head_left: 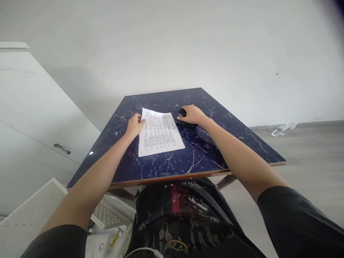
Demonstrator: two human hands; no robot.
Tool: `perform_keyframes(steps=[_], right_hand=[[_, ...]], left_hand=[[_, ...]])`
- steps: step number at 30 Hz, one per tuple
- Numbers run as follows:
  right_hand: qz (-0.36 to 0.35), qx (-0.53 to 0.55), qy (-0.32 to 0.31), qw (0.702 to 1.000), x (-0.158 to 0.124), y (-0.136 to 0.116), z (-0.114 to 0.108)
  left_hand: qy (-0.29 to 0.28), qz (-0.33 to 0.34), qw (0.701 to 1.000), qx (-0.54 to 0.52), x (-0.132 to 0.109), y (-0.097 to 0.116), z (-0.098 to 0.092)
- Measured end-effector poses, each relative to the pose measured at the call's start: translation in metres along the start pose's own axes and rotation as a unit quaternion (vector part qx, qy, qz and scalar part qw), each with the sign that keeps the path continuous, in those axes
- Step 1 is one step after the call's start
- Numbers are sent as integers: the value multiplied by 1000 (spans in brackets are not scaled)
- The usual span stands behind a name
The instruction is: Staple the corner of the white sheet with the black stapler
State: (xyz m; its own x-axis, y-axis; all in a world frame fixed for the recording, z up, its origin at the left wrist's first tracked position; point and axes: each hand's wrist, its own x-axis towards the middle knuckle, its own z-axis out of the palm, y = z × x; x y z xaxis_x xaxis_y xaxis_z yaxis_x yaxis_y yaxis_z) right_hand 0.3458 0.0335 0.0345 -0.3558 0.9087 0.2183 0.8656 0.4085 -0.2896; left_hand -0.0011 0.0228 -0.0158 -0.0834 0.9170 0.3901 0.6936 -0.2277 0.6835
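Printed sheets of paper (pixel 160 134) lie on the dark blue marbled table (pixel 204 154), their far left corner lifted a little. My left hand (pixel 135 125) pinches the left edge of the paper between thumb and fingers. Just right of the paper, my right hand (pixel 192 114) is wrapped over a black stapler (pixel 182 114). The stapler rests on the table with its front end pointing left, close to the paper's right edge. Most of its body is hidden under my right hand.
At left stands a white cabinet (pixel 40 107) with a black handle (pixel 62 148). A white perforated rack (pixel 107 215) holding small items is below the table's left side. Clear plastic packaging (pixel 284 129) lies on the floor by the wall at right.
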Motion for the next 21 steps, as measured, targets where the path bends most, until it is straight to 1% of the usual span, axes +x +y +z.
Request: perform_keyframes(steps=[2, 4, 6, 9, 11, 13, 15, 18, 21], right_hand=[[13, 46, 29, 998, 1, -19, 5], [11, 91, 13, 996, 0, -41, 12], [0, 111, -15, 994, -1, -63, 20], [-59, 104, -38, 992, -5, -88, 30], [-99, 112, -73, 986, -8, -97, 32], [-109, 136, -123, 977, -11, -100, 32], [-95, 150, -157, 971, -14, -99, 29], [-83, 146, -168, 971, -26, -89, 20], [-75, 142, -167, 973, -52, -67, 7]], left_hand=[[-25, -2, 999, 39, -1, 1, -2], [-40, -5, 997, 64, -2, 2, -3], [-47, -9, 996, 80, -2, 2, -2], [-41, -13, 995, 91, 0, 2, 0], [-23, -9, 995, 98, 1, 0, 1], [-5, -11, 995, 99, 2, -1, 1], [6, -25, 996, 85, 2, -1, 2], [17, -50, 997, 51, 2, -3, 2], [25, -55, 998, 31, 2, -7, 5]])
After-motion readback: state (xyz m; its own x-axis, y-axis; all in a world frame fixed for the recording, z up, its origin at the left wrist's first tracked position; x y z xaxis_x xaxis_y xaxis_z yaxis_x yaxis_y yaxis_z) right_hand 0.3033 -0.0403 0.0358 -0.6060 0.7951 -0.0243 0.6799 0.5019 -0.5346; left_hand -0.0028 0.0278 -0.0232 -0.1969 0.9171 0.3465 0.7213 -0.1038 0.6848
